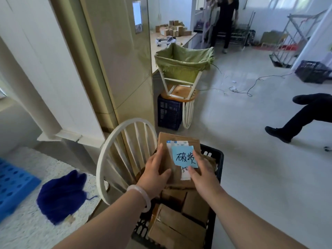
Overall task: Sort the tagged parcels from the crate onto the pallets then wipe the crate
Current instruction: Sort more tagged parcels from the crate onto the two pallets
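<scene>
A brown cardboard parcel (177, 141) with a white label and a blue handwritten tag (184, 157) is held above the black plastic crate (218, 159). My left hand (156, 174) grips its left side and my right hand (201, 171) grips its right side by the tag. Several more cardboard parcels (181, 223) lie inside the crate below. A dark blue cloth (61, 196) lies on the speckled floor at the left, beside a blue pallet (12, 186) at the left edge.
A white spindle-back chair (115, 159) stands against the crate's left side. Ahead is a dark crate (168, 114) with an upturned stool and green sack (183, 65). One person stands far back, another person's legs (301, 119) reach in at right. Cables trail on the floor.
</scene>
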